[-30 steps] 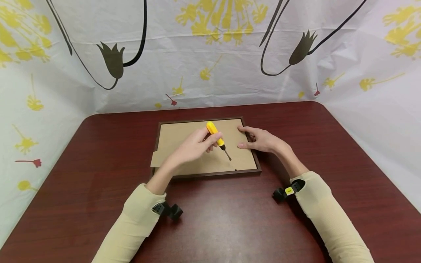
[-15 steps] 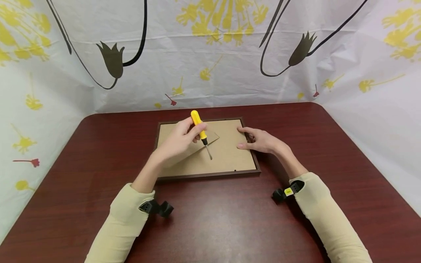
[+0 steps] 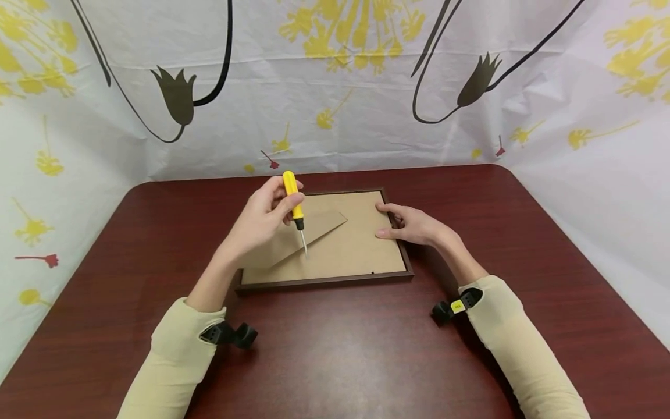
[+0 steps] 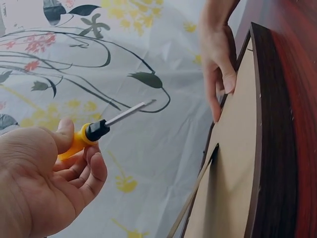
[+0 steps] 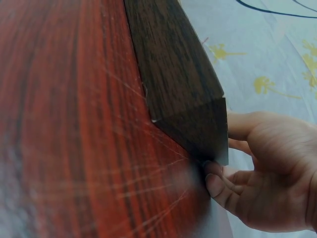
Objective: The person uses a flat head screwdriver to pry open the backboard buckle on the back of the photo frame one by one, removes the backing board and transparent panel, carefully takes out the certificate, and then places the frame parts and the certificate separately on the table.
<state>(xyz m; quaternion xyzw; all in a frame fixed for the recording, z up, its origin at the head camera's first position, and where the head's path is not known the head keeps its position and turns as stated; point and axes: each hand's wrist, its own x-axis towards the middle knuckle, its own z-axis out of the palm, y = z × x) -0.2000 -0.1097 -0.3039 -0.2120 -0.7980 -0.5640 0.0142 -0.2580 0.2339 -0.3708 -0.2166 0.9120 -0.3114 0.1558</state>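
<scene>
A picture frame lies face down on the table, its dark wood rim (image 3: 324,283) around a tan backing board (image 3: 361,250). A tan flap (image 3: 319,226) slants across the board's left half; in the left wrist view its edge rises at an angle from the board. My left hand (image 3: 259,215) holds a screwdriver (image 3: 291,195) by its yellow handle, the metal tip pointing down over the board and the flap. At the frame's right side my right hand (image 3: 416,226) grips the rim, thumb and forefinger on the board's edge, other fingers curled beneath, as the right wrist view shows.
The reddish-brown table (image 3: 345,349) extends around the frame. A white printed sheet (image 3: 335,139) hangs behind the table and along both sides. Small black fittings (image 3: 362,191) sit along the rim's inner edge.
My left hand has moved left with the screwdriver, uncovering the flap's pointed end on the board. The right hand keeps its grip, and the frame has stayed in place.
</scene>
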